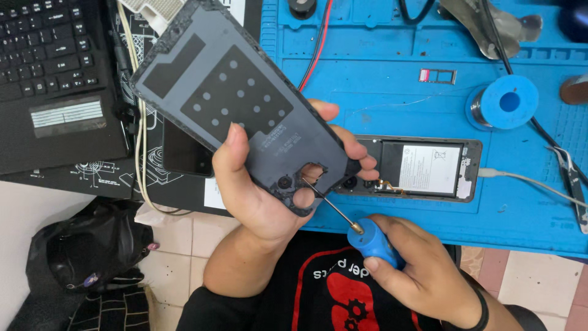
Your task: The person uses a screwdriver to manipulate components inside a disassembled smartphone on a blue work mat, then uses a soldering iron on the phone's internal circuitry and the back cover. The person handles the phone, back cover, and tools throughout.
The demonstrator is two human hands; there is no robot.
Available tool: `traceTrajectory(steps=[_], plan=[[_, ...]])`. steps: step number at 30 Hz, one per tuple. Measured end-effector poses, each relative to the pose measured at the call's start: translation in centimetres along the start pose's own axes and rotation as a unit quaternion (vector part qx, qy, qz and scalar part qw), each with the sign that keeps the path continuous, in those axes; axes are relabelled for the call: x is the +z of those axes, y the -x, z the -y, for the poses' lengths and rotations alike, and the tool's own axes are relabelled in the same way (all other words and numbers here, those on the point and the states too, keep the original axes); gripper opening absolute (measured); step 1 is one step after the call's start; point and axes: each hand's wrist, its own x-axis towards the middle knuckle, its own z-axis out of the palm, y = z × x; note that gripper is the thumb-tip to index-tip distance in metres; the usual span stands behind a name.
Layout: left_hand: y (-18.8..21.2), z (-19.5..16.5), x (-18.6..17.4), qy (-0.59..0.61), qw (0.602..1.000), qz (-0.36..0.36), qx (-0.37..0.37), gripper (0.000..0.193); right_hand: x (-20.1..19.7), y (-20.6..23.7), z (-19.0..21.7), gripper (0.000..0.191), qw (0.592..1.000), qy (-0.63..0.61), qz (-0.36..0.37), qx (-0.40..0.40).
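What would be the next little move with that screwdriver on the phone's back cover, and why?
Probably a slight push or twist of the tip. The left hand holds the dark back cover inner side up, and the right hand points the blue-handled screwdriver into the camera cutout, its tip at the cutout's edge. The opened phone lies apart on the blue mat.

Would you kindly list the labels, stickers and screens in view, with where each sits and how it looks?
Battery label: white rectangle with dark print, inside the opened phone on the blue mat.
Laptop sticker: pale grey strip below the keyboard, top left.
Back cover, in the left hand: small pale print, unreadable.
No lit screen.
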Motion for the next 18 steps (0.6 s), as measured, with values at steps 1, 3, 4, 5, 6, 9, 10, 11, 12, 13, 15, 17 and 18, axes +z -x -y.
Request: traceTrajectory(steps=[1, 3, 4, 5, 6, 9, 10, 11, 12, 13, 15, 17, 18], plan=[[0.0, -0.05, 0.01, -0.002, 1.0, -0.001, -0.001, 0.079, 0.17, -0.01, -0.14, 0.045, 1.0, -0.013, 0.004, 0.0], [-0.02, -0.1, 0.05, 0.002, 1.0, -0.005, -0.012, 0.08, 0.45, 0.02, -0.42, 0.045, 0.999, -0.04, 0.011, 0.003], [-0.02, -0.12, 0.06, 0.003, 1.0, -0.007, -0.016, 0.081, 0.55, 0.06, -0.53, 0.045, 0.999, -0.041, 0.011, 0.0], [0.0, -0.15, 0.06, 0.002, 1.0, -0.007, -0.017, 0.081, 0.63, 0.1, -0.64, 0.045, 0.999, -0.042, 0.01, -0.003], [0.01, -0.16, 0.07, -0.003, 1.0, -0.005, -0.017, 0.08, 0.63, 0.15, -0.73, 0.045, 0.999, -0.043, 0.009, -0.006], [0.1, -0.21, 0.07, -0.023, 1.0, 0.004, -0.017, 0.077, 0.7, 0.16, -0.9, 0.044, 0.999, -0.047, 0.018, -0.001], [0.11, -0.2, 0.09, -0.026, 0.999, 0.007, -0.018, 0.076, 0.7, 0.16, -0.91, 0.044, 0.999, -0.046, 0.019, 0.003], [0.1, -0.13, 0.12, -0.021, 1.0, 0.006, -0.02, 0.077, 0.71, 0.16, -0.9, 0.044, 0.999, -0.044, 0.02, 0.006], [0.12, -0.16, 0.13, -0.019, 1.0, 0.005, -0.023, 0.078, 0.72, 0.14, -0.88, 0.044, 0.999, -0.043, 0.021, 0.009], [0.14, -0.2, 0.14, -0.016, 1.0, 0.004, -0.026, 0.078, 0.77, 0.13, -0.84, 0.044, 0.999, -0.042, 0.02, 0.011], [0.11, -0.32, 0.21, -0.011, 0.999, 0.001, -0.031, 0.081, 0.77, 0.14, -0.74, 0.043, 0.999, -0.042, 0.018, 0.016], [0.06, -0.59, 0.21, -0.001, 0.999, -0.006, -0.033, 0.083, 0.63, 0.19, -0.68, 0.045, 0.999, -0.035, 0.02, -0.004], [0.08, -0.78, 0.25, 0.001, 0.999, -0.011, -0.033, 0.084, 0.57, 0.21, -0.68, 0.046, 0.999, -0.032, 0.02, -0.014]])
